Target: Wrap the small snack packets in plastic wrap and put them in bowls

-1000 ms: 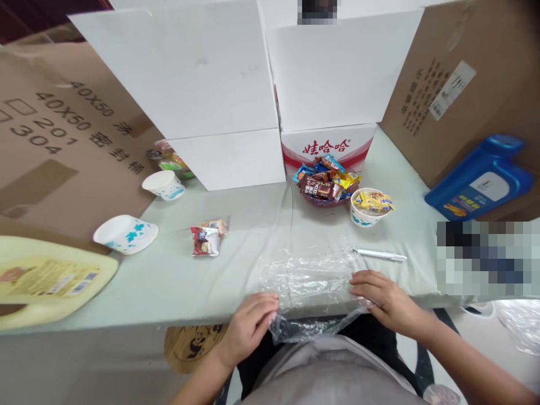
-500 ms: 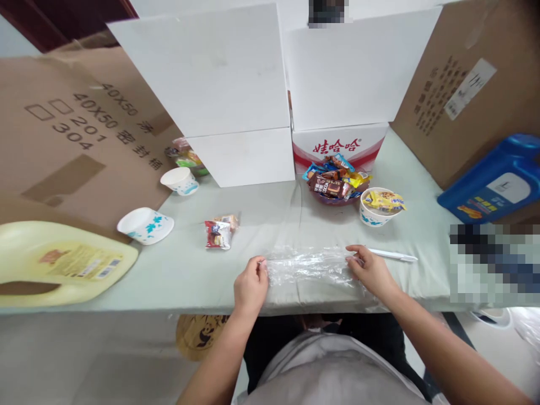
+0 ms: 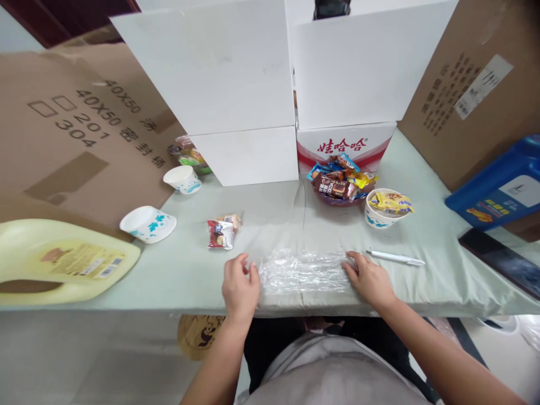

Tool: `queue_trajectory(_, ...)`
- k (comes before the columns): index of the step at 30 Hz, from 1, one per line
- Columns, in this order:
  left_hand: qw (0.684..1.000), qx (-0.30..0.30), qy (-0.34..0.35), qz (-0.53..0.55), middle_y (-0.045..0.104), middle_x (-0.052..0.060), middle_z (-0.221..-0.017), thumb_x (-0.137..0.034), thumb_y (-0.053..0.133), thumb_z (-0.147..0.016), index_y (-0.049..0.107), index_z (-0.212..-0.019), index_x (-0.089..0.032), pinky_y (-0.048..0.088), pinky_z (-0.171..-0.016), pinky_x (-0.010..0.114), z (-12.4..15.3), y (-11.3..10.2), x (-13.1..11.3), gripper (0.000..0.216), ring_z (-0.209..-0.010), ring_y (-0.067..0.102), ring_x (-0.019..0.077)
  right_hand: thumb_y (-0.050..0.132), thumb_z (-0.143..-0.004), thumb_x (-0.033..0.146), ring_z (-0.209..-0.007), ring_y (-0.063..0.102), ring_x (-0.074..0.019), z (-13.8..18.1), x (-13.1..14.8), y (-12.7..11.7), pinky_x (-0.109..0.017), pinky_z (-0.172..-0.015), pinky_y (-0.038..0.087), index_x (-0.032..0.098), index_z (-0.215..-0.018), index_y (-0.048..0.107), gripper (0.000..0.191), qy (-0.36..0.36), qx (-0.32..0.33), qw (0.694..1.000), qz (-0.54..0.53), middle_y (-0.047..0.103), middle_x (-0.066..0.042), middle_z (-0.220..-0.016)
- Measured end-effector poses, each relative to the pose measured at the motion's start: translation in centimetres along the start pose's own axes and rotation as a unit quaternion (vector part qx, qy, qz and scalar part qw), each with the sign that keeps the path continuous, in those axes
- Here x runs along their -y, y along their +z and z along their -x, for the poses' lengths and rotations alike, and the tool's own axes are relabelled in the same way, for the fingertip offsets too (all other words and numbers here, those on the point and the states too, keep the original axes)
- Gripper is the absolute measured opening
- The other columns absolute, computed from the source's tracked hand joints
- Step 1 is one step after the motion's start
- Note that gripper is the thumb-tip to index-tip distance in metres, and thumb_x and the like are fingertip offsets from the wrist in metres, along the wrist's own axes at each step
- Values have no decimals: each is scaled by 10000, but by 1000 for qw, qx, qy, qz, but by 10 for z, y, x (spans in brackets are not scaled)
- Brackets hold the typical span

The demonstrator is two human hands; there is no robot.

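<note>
A folded clear plastic bag (image 3: 301,271) lies flat near the table's front edge. My left hand (image 3: 240,286) rests beside its left end, fingers curled and pinched together, just off the plastic. My right hand (image 3: 369,278) lies on the bag's right end with its fingers flat, pressing it down. A white pen (image 3: 395,258) lies just right of my right hand.
A pale green cloth covers the table (image 3: 189,270). On it are small snack packets (image 3: 221,232), two paper bowls (image 3: 147,223), a bowl of candy (image 3: 340,184), a cup with a yellow packet (image 3: 382,208), a yellow jug (image 3: 59,261), a blue jug (image 3: 502,185), white boxes (image 3: 244,154) and cardboard.
The bag hung over the table's edge a second ago; it now lies folded flat on the table. Both hands moved up onto the table, and the left let go of the bag's end.
</note>
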State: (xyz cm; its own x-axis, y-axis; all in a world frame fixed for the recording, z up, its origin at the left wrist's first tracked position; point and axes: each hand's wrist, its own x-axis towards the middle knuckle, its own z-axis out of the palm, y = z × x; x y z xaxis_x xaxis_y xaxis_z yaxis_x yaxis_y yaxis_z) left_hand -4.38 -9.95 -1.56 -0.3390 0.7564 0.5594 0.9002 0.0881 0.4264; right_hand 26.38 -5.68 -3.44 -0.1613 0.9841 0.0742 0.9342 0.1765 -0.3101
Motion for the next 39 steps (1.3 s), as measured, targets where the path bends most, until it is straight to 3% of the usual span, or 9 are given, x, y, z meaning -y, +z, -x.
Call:
queue_trajectory(3, 984, -8, 151, 94, 646, 77, -883, -182, 492, -881, 599, -967, -184, 517, -756, 322, 2, -13, -17, 137, -816, 626, 190, 417, -960, 372, -806, 696, -260, 1, 2, 0, -339, -641, 478, 209, -1197, 574, 328, 0, 10, 1000, 12, 725, -92, -1003)
queue_trajectory(6, 919, 180, 311, 163, 682, 52, -896, -150, 447, -921, 645, -967, -215, 531, -778, 300, 13, -11, -41, 213, -832, 641, 166, 417, -961, 359, -819, 695, -262, 0, 4, -2, -343, -652, 478, 212, -1202, 574, 324, 9, 24, 1000, 17, 717, -95, -1059)
queue_trajectory(8, 890, 256, 339, 164, 693, 53, -938, -142, 412, -946, 666, -1002, -221, 534, -814, 322, 20, -2, -51, 272, -882, 640, 173, 427, -955, 350, -832, 694, -255, -1, 5, -5, -336, -668, 475, 209, -1197, 579, 319, 8, 29, 1000, 8, 715, -98, -1071)
queue_trajectory(13, 895, 269, 322, 150, 655, 81, -1160, -153, 478, -930, 668, -1039, -216, 471, -984, 449, 34, 19, -52, 227, -1181, 535, 250, 458, -918, 411, -711, 671, -219, -6, -3, -18, -314, -661, 468, 194, -1120, 614, 335, 4, 23, 995, -96, 718, -51, -806)
queue_trajectory(18, 906, 213, 317, 183, 654, 71, -1065, -137, 516, -902, 657, -952, -205, 478, -936, 410, 34, 13, -45, 164, -1086, 564, 225, 426, -901, 459, -607, 627, -186, -9, -6, -24, -297, -611, 462, 193, -1065, 639, 377, 10, -43, 981, -189, 682, -30, -719)
queue_trajectory(23, 982, 63, 143, 111, 619, 84, -949, -224, 544, -894, 625, -998, -180, 498, -845, 388, 5, 8, -21, 139, -925, 580, 227, 415, -913, 425, -694, 662, -203, -6, -7, -17, -315, -669, 492, 189, -1039, 641, 350, -9, -47, 975, -217, 699, -54, -775)
queue_trajectory(26, 994, 101, 38, 16, 628, 90, -917, -322, 600, -850, 623, -1044, -166, 502, -827, 415, -11, 16, -1, 250, -906, 586, 263, 427, -919, 429, -738, 676, -209, -3, -9, -13, -329, -705, 502, 197, -1021, 635, 329, -7, -53, 972, -229, 714, -62, -843)
queue_trajectory(30, 985, 173, 14, 7, 642, 51, -791, -266, 612, -810, 654, -866, -195, 501, -789, 379, -12, 29, 11, 100, -837, 589, 247, 408, -938, 428, -696, 685, -190, 0, -11, -11, -312, -681, 512, 199, -1021, 615, 319, 3, -51, 963, -264, 723, -54, -859)
queue_trajectory(39, 996, 55, 61, -21, 647, 98, -862, -233, 536, -866, 634, -950, -159, 498, -773, 387, -8, 20, 3, 149, -845, 600, 255, 374, -958, 308, -830, 687, -233, -6, -5, -3, -321, -685, 490, 198, -1020, 647, 301, -41, -48, 997, -41, 725, -72, -965)
